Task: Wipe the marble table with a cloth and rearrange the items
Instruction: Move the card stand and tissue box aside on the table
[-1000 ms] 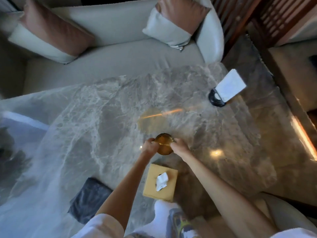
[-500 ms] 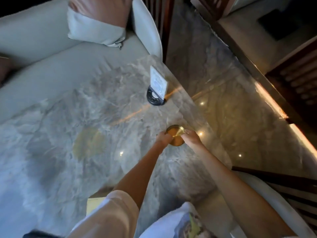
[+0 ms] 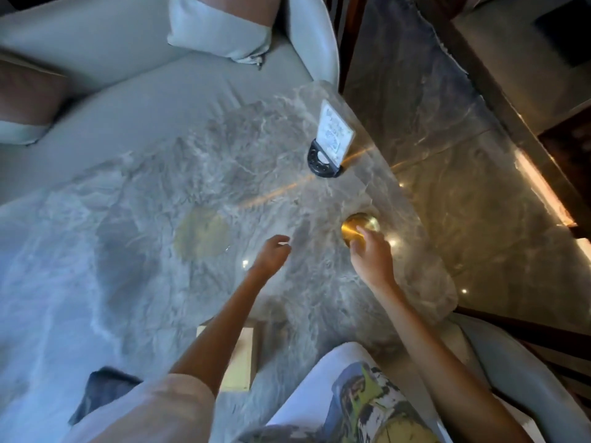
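A small round brass bowl (image 3: 356,226) sits near the right edge of the grey marble table (image 3: 128,266). My right hand (image 3: 371,254) rests on its near rim, fingers curled around it. My left hand (image 3: 271,254) hovers over the table to the left of the bowl, fingers apart and holding nothing. A dark grey cloth (image 3: 102,391) lies at the near left of the table, partly hidden by my left sleeve. A yellow tissue box (image 3: 241,359) lies near the front edge under my left forearm.
A white sign card on a black round stand (image 3: 329,145) stands at the table's far right corner. A pale round mark (image 3: 203,233) shows mid-table. A grey sofa (image 3: 128,91) with cushions borders the far side. Glossy stone floor (image 3: 463,193) lies to the right.
The bowl has travelled from mid-table to the right edge. My left hand has let go of it and drawn back to the left; my right hand stays on it.
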Demonstrator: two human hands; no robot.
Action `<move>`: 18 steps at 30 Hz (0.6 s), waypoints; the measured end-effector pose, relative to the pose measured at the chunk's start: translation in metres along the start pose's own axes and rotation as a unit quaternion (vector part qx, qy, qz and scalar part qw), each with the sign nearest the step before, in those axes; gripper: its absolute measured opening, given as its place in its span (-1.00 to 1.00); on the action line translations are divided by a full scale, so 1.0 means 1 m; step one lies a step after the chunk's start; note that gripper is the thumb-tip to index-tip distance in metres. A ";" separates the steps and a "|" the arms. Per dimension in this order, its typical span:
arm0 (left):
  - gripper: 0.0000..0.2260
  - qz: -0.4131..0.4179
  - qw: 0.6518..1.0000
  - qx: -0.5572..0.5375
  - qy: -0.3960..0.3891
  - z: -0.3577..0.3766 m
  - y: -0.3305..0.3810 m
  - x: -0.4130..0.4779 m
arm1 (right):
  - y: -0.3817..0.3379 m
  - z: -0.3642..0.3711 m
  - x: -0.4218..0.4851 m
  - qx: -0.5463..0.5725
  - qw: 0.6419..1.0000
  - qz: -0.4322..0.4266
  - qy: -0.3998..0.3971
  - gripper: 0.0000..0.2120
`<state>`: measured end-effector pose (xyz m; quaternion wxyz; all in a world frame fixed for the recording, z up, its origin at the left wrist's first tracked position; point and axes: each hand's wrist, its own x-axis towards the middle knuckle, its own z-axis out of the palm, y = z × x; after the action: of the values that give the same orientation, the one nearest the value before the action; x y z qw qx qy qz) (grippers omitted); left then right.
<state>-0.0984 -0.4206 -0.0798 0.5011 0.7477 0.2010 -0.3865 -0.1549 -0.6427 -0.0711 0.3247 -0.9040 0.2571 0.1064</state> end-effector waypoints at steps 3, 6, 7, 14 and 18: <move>-0.71 -0.001 0.991 0.079 0.112 -0.055 -0.044 -0.040 | -0.033 0.035 -0.054 0.039 0.993 -0.061 -0.097 -0.67; -0.63 -0.001 0.978 0.127 0.164 -0.100 -0.097 -0.085 | -0.062 0.083 -0.106 0.051 0.963 -0.027 -0.262 -0.56; -0.58 -0.005 0.979 0.128 0.158 -0.112 -0.116 -0.098 | -0.070 0.096 -0.122 0.062 0.949 -0.012 -0.310 -0.50; -0.50 -0.062 0.997 0.009 0.055 -0.129 -0.225 -0.162 | -0.097 0.139 -0.194 0.083 0.919 0.023 -0.385 -0.41; -0.54 -0.091 0.990 -0.105 0.002 -0.118 -0.250 -0.169 | -0.095 0.140 -0.205 0.094 0.930 0.034 -0.353 -0.47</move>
<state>-0.3307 -0.1945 -0.0734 0.5393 0.6700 0.3092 -0.4057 -0.2809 -0.4094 -0.0543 0.4740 -0.7641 0.1652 0.4052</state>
